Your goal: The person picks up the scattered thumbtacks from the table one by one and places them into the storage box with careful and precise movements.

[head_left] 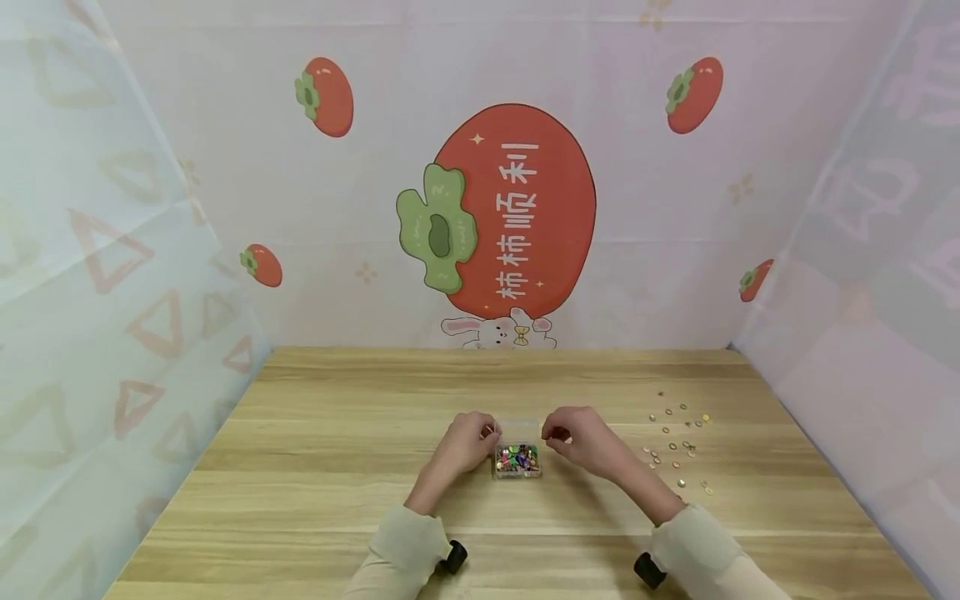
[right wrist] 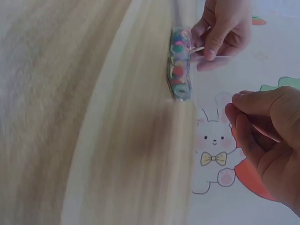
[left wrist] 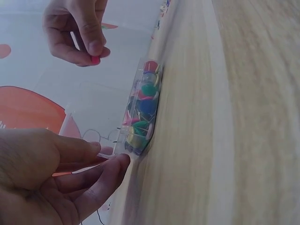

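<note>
A small clear plastic box (head_left: 517,476) full of colourful thumbtacks (left wrist: 148,106) sits on the table with its clear lid (head_left: 517,428) raised at the back. At the box's left side, my left hand (head_left: 467,442) pinches the lid's edge between thumb and fingers. My right hand (head_left: 583,437) hovers just right of the box, thumb and fingertips together. In the left wrist view a small red thumbtack (left wrist: 95,60) shows at those fingertips; the right wrist view hides it behind the fingers.
Several loose thumbtacks (head_left: 666,430) lie scattered over the right part of the wooden table (head_left: 337,442). A printed white cloth (head_left: 637,275) with persimmons and a rabbit stands behind the table, and cloth walls (head_left: 97,275) flank both sides.
</note>
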The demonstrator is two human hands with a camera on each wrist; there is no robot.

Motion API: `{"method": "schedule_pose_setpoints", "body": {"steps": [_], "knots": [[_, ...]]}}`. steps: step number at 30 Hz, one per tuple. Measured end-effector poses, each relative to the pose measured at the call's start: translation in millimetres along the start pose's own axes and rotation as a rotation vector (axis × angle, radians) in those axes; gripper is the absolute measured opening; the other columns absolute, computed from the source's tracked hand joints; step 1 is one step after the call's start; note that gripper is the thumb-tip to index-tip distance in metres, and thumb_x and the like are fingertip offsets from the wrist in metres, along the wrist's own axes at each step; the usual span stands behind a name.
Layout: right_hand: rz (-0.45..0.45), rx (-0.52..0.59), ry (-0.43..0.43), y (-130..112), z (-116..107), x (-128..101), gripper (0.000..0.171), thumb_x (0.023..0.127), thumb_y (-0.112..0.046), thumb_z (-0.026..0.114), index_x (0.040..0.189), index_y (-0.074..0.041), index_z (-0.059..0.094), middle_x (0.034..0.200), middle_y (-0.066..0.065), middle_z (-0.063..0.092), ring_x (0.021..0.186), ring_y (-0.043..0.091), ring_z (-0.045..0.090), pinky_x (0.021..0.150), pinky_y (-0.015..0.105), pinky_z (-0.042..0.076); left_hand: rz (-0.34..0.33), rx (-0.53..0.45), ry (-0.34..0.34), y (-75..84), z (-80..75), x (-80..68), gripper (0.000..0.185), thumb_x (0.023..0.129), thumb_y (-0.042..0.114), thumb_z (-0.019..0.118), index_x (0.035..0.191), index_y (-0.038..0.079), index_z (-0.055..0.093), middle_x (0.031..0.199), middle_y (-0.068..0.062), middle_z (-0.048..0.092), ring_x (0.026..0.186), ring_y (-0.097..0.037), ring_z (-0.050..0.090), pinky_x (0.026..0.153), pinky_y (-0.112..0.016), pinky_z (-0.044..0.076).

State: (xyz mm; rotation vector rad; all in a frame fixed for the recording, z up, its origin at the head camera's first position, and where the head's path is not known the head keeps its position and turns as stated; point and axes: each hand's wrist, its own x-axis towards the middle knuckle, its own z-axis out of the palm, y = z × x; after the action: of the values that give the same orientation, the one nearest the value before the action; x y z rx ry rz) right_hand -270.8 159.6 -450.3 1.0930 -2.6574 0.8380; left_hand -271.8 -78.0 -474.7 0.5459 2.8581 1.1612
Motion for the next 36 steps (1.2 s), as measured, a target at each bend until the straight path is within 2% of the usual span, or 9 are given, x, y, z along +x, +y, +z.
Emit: {"method": "schedule_pose_setpoints", "body": {"steps": [5,10,16,24,29,36], "knots": [[-0.015,0.028,-0.028,-1,12,3,0.011,0.083,0.005,0.073,0.086,-0.006,0.072,0.085,0.005,0.073,0.079,0.009,0.068,0.072,0.022,0.056,-0.009,0.000,0.000,1.2,0.2,0.6,0.011,0.095,0.007,0.063,0.091,0.001,0.072,0.082,-0.007,0.071,0.069,-0.010,0.060,0.061,-0.023,0.050],[-0.006,0.033,-0.031,-2,21,4,0.015,0.081,0.009,0.072,0.084,-0.006,0.073,0.084,0.003,0.073,0.079,0.009,0.067,0.071,0.022,0.056,-0.011,-0.002,-0.003,1.6,0.8,1.3,0.011,0.096,0.007,0.063,0.091,0.002,0.071,0.081,-0.007,0.071,0.068,-0.009,0.059,0.061,-0.023,0.049],[0.001,0.042,-0.044,-4,26,5,0.018,0.079,0.010,0.071,0.083,-0.007,0.071,0.083,0.001,0.072,0.078,0.008,0.065,0.071,0.022,0.055,0.003,0.000,0.003,1.4,1.0,0.9,0.010,0.094,0.005,0.064,0.089,0.002,0.071,0.080,-0.007,0.071,0.068,-0.009,0.059,0.060,-0.023,0.049],[0.035,0.040,-0.069,-6,29,4,0.018,0.080,0.008,0.070,0.090,-0.007,0.071,0.082,0.001,0.071,0.074,0.004,0.061,0.067,0.021,0.052,0.005,0.005,0.007,-2.0,2.4,0.7,0.010,0.094,0.006,0.064,0.089,0.002,0.071,0.079,-0.005,0.070,0.066,-0.008,0.057,0.060,-0.022,0.048],[0.031,0.034,-0.040,-6,22,-1,0.015,0.082,0.006,0.069,0.092,-0.005,0.071,0.082,0.000,0.071,0.074,0.004,0.062,0.068,0.021,0.053,-0.001,0.009,0.002,-3.0,2.6,-0.8,0.010,0.095,0.007,0.064,0.090,0.002,0.072,0.078,-0.004,0.069,0.065,-0.008,0.056,0.060,-0.022,0.048],[0.069,-0.036,0.001,0,-5,-15,0.012,0.085,0.003,0.070,0.095,-0.004,0.071,0.083,0.000,0.071,0.075,0.004,0.063,0.067,0.021,0.054,0.018,0.010,0.009,-1.7,1.1,-1.2,0.011,0.096,0.008,0.063,0.090,0.003,0.071,0.078,-0.004,0.069,0.064,-0.007,0.055,0.059,-0.022,0.047]]}}
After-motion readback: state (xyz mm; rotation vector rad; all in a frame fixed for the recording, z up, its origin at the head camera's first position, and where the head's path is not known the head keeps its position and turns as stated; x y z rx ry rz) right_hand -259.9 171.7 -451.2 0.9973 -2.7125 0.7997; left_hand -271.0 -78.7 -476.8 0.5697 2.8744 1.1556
